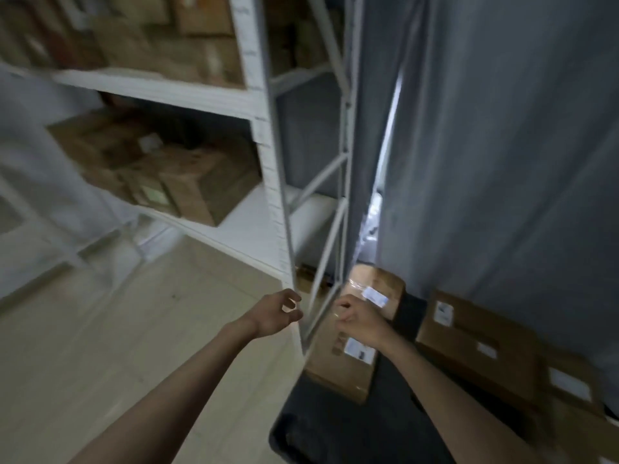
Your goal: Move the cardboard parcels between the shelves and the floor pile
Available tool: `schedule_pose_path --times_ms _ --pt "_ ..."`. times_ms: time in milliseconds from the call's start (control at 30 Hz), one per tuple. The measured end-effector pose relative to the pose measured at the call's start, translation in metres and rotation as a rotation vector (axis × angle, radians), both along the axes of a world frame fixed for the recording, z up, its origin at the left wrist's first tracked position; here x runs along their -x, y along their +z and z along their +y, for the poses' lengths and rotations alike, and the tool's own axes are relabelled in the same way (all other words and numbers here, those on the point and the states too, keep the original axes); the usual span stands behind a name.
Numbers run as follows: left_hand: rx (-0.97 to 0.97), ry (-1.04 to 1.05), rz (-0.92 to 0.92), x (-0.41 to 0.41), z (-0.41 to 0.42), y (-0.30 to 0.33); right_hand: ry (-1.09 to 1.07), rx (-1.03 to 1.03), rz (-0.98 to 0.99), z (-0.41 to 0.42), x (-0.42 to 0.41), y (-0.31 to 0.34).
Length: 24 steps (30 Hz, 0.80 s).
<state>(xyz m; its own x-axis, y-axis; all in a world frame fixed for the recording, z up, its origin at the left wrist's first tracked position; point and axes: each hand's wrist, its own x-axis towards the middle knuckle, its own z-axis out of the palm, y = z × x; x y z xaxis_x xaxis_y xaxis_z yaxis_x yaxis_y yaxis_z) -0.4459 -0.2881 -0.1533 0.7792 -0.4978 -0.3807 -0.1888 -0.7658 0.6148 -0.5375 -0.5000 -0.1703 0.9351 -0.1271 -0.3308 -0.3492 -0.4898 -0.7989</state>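
Head view: both empty, left hand (276,313) and right hand (356,318), fingers loosely curled, beside shelving post (268,162). Parcels (187,182) stacked near shelf's front edge; floor pile (469,336) against curtain (502,145).

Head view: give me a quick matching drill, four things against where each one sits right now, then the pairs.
Things:
1. left hand
2. right hand
3. curtain
4. shelf parcels

Places:
A. hanging right of the rack
B. on the middle shelf, left
C. over the floor parcel beside the rack
D. at the rack's front post, holding nothing

Pairs: 1-D, 2-C, 3-A, 4-B
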Motion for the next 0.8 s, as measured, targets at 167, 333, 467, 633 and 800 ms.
schedule_pose_path --times_ms 167,333,467,633,800 --pt "0.004 0.152 -0.062 -0.019 0.110 0.044 0.172 0.070 -0.045 0.088 -0.063 0.040" --pt "-0.005 0.263 -0.110 -0.023 0.179 0.073 0.308 0.110 -0.092 0.155 -0.111 0.071" --pt "-0.051 0.300 -0.128 -0.031 0.223 0.090 0.399 0.131 -0.105 0.198 -0.138 0.092" --pt "-0.080 0.336 -0.142 -0.058 0.266 0.103 0.463 0.134 -0.134 0.240 -0.177 0.106" --pt "-0.094 0.353 -0.144 -0.107 0.293 0.108 0.489 0.132 -0.155 0.268 -0.226 0.111"
